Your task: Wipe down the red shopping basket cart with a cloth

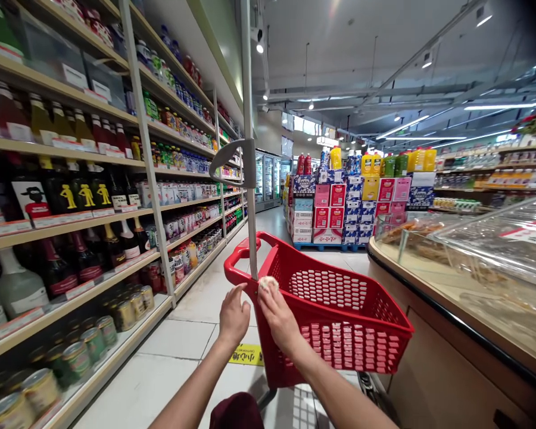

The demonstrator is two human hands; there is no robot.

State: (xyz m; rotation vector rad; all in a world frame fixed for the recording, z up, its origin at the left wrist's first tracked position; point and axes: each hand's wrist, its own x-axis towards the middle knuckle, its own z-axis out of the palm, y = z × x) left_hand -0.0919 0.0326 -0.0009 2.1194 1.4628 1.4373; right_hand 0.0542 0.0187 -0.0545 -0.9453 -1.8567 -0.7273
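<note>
A red plastic shopping cart [339,319] with perforated sides stands before me, its handle [236,271] toward the left. My right hand [277,316] presses a crumpled whitish cloth [268,284] against the cart's upper edge, close to the foot of a grey metal pole [252,238]. Left of the pole is my left hand [234,313], its fingers loosely bent and the thumb apart. Its fingertips are at the cart's edge just below the handle; whether they touch it I cannot tell. No object shows in that hand. A grey plastic bracket [248,164] sits higher on the pole.
Shelves of bottles and cans [84,208] line the left side. To the right is a wooden counter [429,310] with transparent covers [486,238]. Stacked drink cartons [330,208] stand ahead. A yellow caution sticker [248,355] lies on the tiled floor.
</note>
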